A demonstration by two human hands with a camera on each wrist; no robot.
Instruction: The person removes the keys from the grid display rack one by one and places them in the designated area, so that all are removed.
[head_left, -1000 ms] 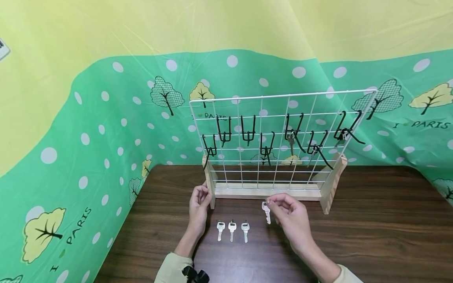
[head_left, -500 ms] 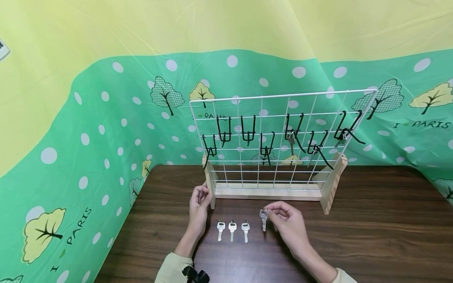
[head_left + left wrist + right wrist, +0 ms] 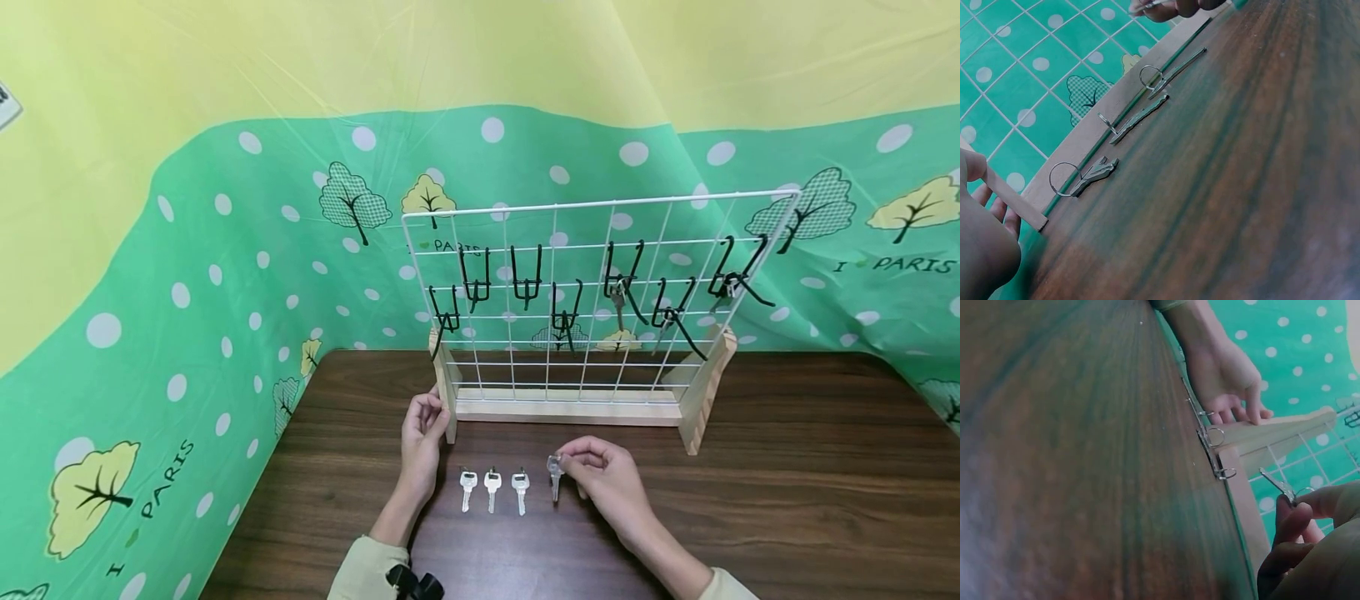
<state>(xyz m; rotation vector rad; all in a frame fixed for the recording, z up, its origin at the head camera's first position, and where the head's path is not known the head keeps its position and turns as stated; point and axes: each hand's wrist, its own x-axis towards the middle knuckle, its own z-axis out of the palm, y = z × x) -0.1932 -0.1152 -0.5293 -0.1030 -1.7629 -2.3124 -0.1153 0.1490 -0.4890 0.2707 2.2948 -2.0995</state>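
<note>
In the head view my left hand [image 3: 422, 442] grips the left wooden side [image 3: 444, 379] of a white wire grid rack [image 3: 555, 206], thumb in front and fingers behind. My right hand [image 3: 611, 483] pinches a silver key [image 3: 555, 478] by its head, blade pointing toward me. The right wrist view shows this key [image 3: 1277, 482] between thumb and forefinger, with a small ring at its head. Left of it, three keys lie in a row on the table: a left key [image 3: 468, 490], a middle key [image 3: 492, 490] and a right key [image 3: 520, 492]. Their rings stand up in the left wrist view.
Several black double hooks hang on the grid, such as a left hook [image 3: 445, 320]. Keys hang on the three right-hand hooks, one a hanging key [image 3: 618, 302]. A wooden base bar [image 3: 566, 410] joins the rack's sides on the brown table [image 3: 810, 500]. A patterned cloth [image 3: 247, 208] rises behind.
My right hand has moved toward me and slightly left with the key, nearing the row of keys. The left hand, the rack and the three keys on the table stay in place.
</note>
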